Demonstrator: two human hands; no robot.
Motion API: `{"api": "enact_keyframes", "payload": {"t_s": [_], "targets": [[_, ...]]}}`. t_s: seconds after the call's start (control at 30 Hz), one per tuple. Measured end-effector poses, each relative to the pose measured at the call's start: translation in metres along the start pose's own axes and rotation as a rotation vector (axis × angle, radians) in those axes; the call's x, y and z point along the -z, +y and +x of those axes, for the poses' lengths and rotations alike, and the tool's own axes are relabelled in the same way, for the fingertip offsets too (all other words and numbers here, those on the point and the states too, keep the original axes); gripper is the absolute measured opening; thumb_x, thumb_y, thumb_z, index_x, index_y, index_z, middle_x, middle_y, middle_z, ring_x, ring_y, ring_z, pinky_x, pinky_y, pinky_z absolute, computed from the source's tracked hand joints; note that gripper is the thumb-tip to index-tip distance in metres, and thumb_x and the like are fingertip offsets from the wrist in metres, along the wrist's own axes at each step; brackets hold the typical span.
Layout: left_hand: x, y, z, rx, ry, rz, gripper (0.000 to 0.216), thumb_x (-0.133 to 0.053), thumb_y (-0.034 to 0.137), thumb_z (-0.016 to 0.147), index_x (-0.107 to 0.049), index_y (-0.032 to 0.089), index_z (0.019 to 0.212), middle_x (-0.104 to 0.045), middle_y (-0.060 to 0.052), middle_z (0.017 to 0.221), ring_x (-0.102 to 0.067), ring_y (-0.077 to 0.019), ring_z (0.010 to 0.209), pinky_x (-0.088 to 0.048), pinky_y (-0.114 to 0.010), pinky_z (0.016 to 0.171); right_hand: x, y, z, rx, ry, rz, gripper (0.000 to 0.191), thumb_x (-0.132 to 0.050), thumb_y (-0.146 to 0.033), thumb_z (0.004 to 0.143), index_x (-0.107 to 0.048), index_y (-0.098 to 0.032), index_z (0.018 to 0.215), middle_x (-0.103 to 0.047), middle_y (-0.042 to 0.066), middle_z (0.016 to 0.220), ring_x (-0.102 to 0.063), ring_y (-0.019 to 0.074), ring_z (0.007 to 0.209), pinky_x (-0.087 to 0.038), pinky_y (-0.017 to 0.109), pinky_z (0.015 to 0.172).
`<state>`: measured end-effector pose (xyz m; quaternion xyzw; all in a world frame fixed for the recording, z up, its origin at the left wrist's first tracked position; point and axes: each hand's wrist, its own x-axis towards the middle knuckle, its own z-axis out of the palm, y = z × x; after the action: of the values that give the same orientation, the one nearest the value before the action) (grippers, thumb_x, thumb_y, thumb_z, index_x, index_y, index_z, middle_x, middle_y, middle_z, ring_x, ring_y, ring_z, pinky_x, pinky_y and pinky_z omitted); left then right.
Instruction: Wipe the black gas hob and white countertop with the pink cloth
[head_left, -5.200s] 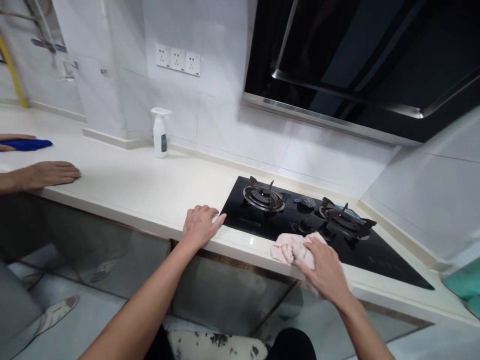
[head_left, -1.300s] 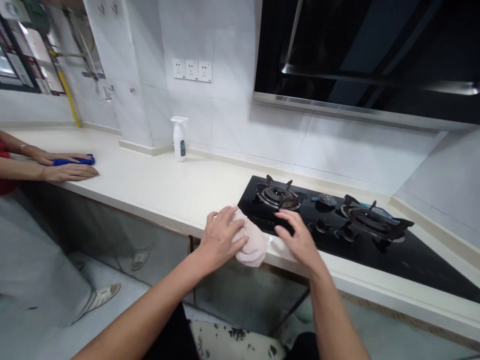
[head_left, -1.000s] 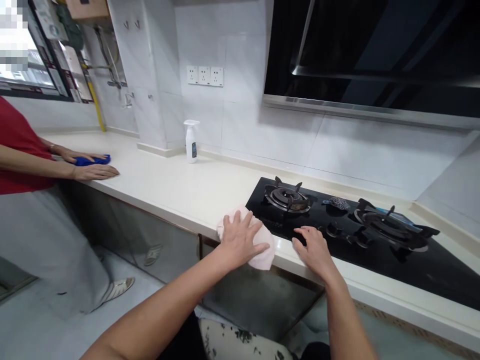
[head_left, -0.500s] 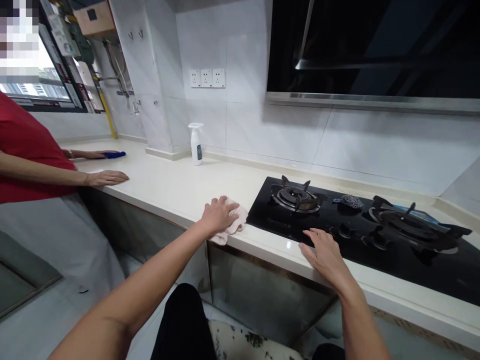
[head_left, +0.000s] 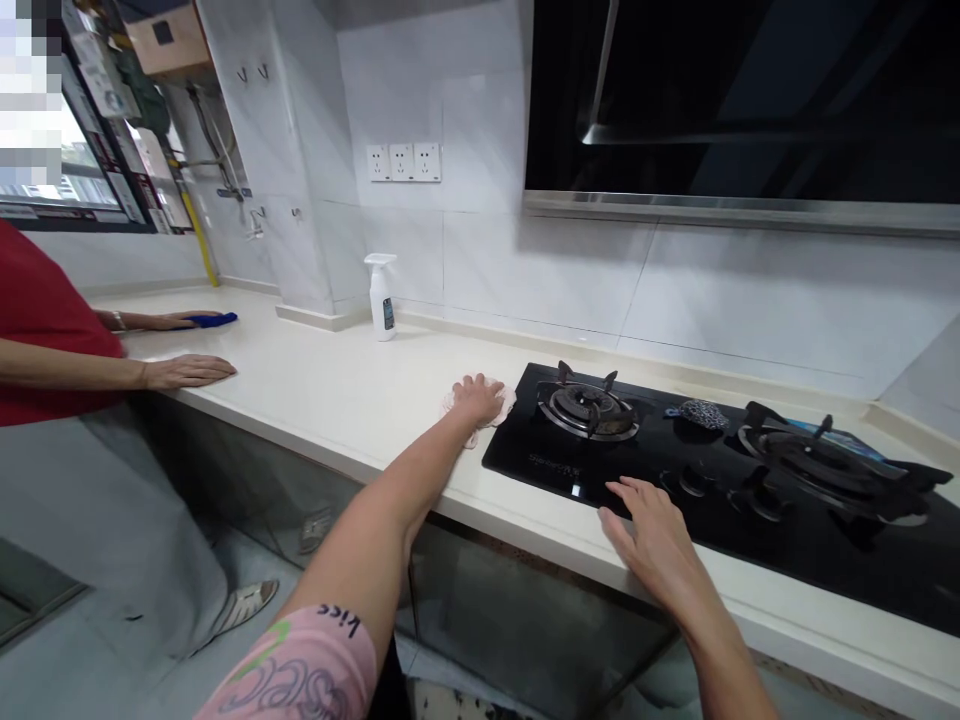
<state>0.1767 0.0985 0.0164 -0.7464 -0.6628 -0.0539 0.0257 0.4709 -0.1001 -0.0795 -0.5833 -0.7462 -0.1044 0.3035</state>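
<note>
My left hand (head_left: 475,398) reaches forward and presses a pale pink cloth (head_left: 501,406) onto the cream countertop (head_left: 337,380), right at the left edge of the black gas hob (head_left: 675,500). Its fingers curl over the cloth, which bunches under the palm. My right hand (head_left: 651,530) lies flat with fingers spread on the hob's front edge, holding nothing. The left burner (head_left: 589,405) sits just beyond the cloth.
A white spray bottle (head_left: 382,297) stands by the tiled wall. A scouring pad (head_left: 697,411) lies between the burners, with the right burner (head_left: 825,455) beyond. At the left another person in red rests a hand (head_left: 184,372) on the counter and holds a blue cloth (head_left: 214,319).
The cloth passed from my right hand to my left. My left hand has pushed it from the counter's front edge back along the hob's left side. My right hand stays flat on the hob.
</note>
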Motion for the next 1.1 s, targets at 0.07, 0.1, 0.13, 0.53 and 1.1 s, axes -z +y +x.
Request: {"api": "enact_keyframes", "payload": {"t_s": [0.07,0.1,0.13,0.53,1.1], "targets": [[0.005,-0.005,-0.006,-0.034,-0.033,0.002,0.055,-0.033,0.042,0.104,-0.050,0.037,0.155,-0.048,-0.013,0.160,-0.043,-0.0388,0.142,-0.037,-0.062,0.113,0.002,0.001,0.001,-0.017,-0.014,0.026,0.045,-0.045,-0.044,0.102,-0.069,-0.018,0.130,-0.066,0.016,0.137,-0.059,0.0323,0.130,-0.048,0.052,0.108],[0.007,-0.010,-0.013,-0.061,-0.053,0.005,0.055,-0.034,0.041,0.103,-0.050,0.038,0.156,-0.047,-0.011,0.162,-0.044,-0.0379,0.143,-0.038,-0.061,0.113,0.002,0.002,0.001,-0.024,-0.020,0.038,0.046,-0.044,-0.045,0.102,-0.070,-0.018,0.130,-0.066,0.016,0.138,-0.059,0.0323,0.130,-0.048,0.052,0.108],[0.009,-0.015,-0.022,-0.092,-0.072,0.009,0.055,-0.035,0.040,0.103,-0.050,0.039,0.156,-0.046,-0.010,0.164,-0.044,-0.0368,0.144,-0.038,-0.060,0.114,0.002,0.003,0.000,-0.030,-0.025,0.049,0.047,-0.044,-0.046,0.102,-0.070,-0.018,0.129,-0.066,0.017,0.139,-0.059,0.0326,0.130,-0.048,0.053,0.108],[0.012,-0.082,-0.170,-0.163,0.061,0.039,0.056,-0.042,0.064,0.101,-0.055,0.045,0.153,-0.044,-0.005,0.168,-0.035,-0.0421,0.152,-0.037,-0.074,0.112,-0.006,0.014,-0.001,-0.014,-0.027,0.064,0.053,-0.041,-0.051,0.101,-0.073,-0.017,0.125,-0.067,0.017,0.140,-0.061,0.0341,0.129,-0.049,0.054,0.108],[-0.039,0.056,-0.230,-0.547,0.513,-0.017,0.049,-0.050,0.059,0.098,-0.064,0.036,0.139,-0.062,-0.013,0.125,-0.055,-0.0329,0.105,-0.047,-0.047,0.079,-0.006,0.017,-0.002,0.000,-0.042,0.026,0.057,-0.037,-0.055,0.102,-0.072,-0.017,0.126,-0.066,0.017,0.138,-0.061,0.0361,0.126,-0.051,0.055,0.103]]}}
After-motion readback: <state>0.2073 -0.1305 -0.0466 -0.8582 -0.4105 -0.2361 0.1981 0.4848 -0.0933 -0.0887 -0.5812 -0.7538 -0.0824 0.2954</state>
